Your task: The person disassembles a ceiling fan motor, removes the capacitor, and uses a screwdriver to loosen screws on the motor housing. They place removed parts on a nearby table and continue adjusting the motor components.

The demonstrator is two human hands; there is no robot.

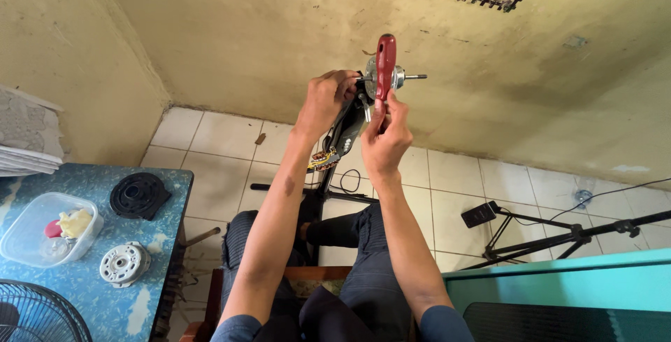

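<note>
Head view: hands grip upright red-handled screwdriver (pixel 385 66) and fan motor (pixel 381 80); its shaft points right.

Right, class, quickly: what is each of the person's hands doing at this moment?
Left hand: closed, gripping the fan motor on its stand.
Right hand: closed, holding the red-handled screwdriver against the motor.

A small home repair corner, by the look of it: stained yellow walls (pixel 231 27) and a white tiled floor (pixel 454 181), a blue desk (pixel 84 293) carrying loose motor housings (pixel 124 264) (one black (pixel 139 195), one grey), a plastic tub (pixel 49 229) of small parts, a fan grille (pixel 38 317), and a stand (pixel 559 237) on the floor.
</note>
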